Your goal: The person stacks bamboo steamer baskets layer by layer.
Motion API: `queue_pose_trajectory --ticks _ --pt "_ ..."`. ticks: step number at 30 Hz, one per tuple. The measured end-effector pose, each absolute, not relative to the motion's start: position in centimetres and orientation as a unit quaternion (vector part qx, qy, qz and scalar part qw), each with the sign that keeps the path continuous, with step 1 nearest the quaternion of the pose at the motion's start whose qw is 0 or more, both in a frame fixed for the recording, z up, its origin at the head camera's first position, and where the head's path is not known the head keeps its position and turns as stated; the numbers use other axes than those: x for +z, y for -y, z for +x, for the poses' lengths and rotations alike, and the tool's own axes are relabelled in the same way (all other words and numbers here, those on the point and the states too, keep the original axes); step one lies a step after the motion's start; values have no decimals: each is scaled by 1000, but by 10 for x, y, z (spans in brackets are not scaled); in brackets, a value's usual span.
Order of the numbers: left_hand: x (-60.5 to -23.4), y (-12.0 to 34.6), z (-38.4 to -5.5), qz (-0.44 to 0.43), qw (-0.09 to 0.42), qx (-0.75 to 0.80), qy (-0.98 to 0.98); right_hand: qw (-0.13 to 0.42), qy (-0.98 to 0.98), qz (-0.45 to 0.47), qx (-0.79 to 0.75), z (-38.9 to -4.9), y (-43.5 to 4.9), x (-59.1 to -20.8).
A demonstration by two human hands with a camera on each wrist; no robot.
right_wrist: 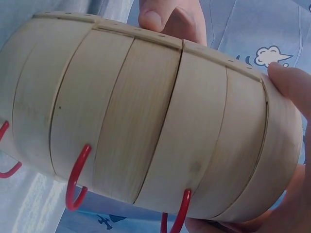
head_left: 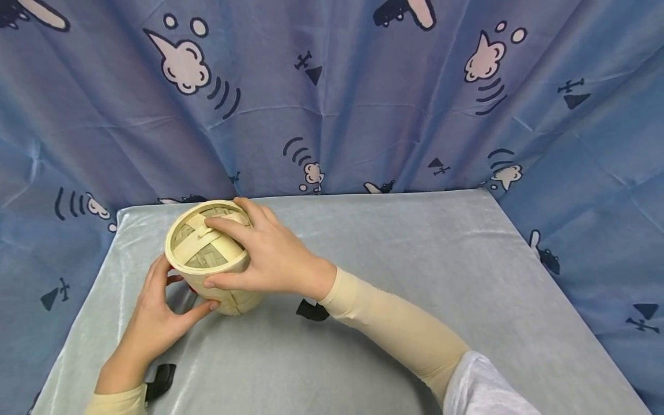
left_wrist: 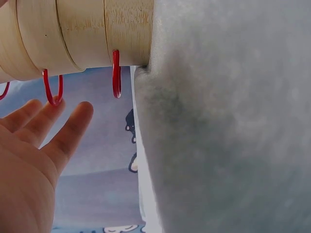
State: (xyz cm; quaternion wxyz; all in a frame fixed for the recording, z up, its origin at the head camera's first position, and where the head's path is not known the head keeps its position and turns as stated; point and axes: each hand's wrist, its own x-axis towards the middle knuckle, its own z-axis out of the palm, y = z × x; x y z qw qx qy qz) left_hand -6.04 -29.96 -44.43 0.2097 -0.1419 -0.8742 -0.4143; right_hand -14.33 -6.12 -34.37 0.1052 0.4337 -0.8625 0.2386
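A stack of round bamboo steamer baskets (head_left: 236,302) stands upright on the left side of the table, under a woven lid (head_left: 181,253). Small red loop handles (left_wrist: 116,73) stick out from its side. My right hand (head_left: 280,253) grips the top from the right, fingers spread over the lid and rim, its thumb (right_wrist: 294,90) on the side. Around the lower left side lies my left hand (head_left: 155,323), thumb toward the front. Its fairly straight fingers (left_wrist: 70,133) are beside a red loop in the left wrist view; whether they touch it I cannot tell.
A pale grey velvety cloth (head_left: 425,265) covers the table. Blue patterned curtains (head_left: 353,86) hang behind it and at both sides. Black pieces (head_left: 313,310) show beside both wrists.
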Motion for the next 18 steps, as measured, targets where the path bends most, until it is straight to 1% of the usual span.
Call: queue_pose_trajectory --ticks 4,6,10,12,14,16,18 --pt "-443 304 -59 -157 221 -418 867 92 863 435 240 -143 64 -344" --pt "-441 308 -58 -170 236 -427 856 86 862 437 241 -142 65 -344" --pt "-427 308 -54 -199 306 -466 806 68 863 437 245 -143 66 -343" --pt "-412 304 -53 -203 348 -478 780 60 866 431 247 -144 64 -341" --pt "-394 298 -51 -198 379 -476 768 58 870 425 245 -145 60 -336" --pt "-376 294 -49 -186 385 -460 778 64 872 422 240 -147 55 -332" --pt "-360 288 -48 -181 370 -437 800 73 873 423 233 -148 49 -327"
